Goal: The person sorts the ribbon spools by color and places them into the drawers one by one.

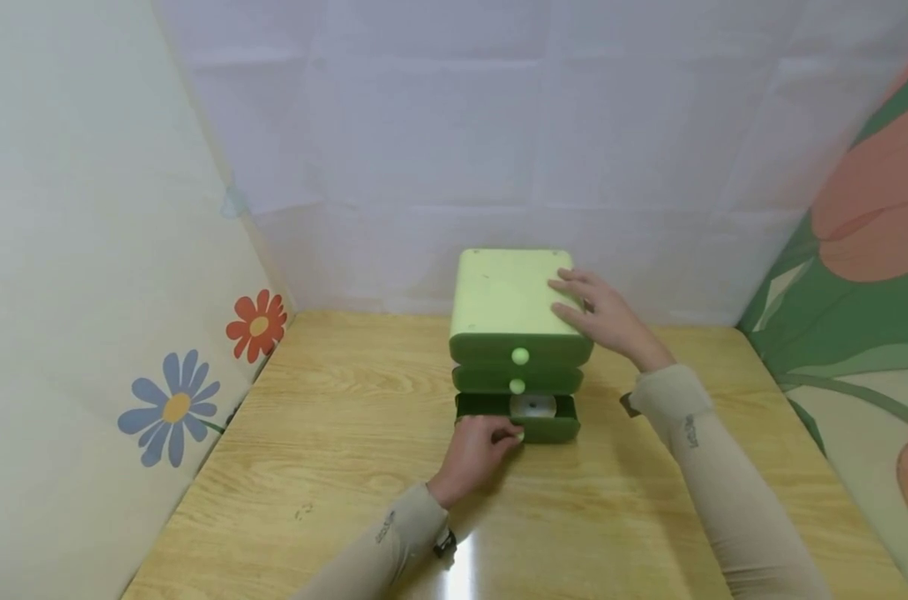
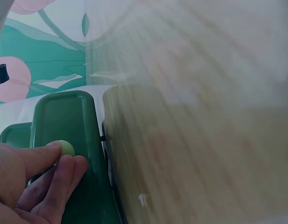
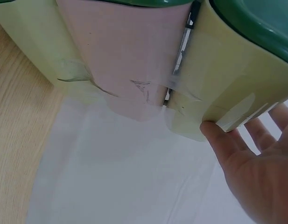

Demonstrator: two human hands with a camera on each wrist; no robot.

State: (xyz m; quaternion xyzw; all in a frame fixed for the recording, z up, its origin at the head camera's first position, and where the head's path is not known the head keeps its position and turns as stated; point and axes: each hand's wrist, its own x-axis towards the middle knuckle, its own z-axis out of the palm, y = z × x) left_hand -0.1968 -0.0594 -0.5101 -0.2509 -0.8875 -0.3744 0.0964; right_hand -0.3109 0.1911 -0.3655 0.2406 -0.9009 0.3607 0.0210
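Observation:
A small cabinet of stacked drawers, with a light green top and dark green fronts, stands on the table. Its bottom drawer is pulled out and holds a round pale disc with a dark centre. My left hand pinches that drawer's light green knob between thumb and fingers. My right hand rests on the cabinet's top right edge, fingers spread over the top. In the right wrist view its thumb touches the top section's side. The upper two drawers look closed.
The wooden table meets a white sheet behind the cabinet. Flower-painted panels stand on both sides. A thin black-and-white strip sits in the gap between the pink middle section and the top one.

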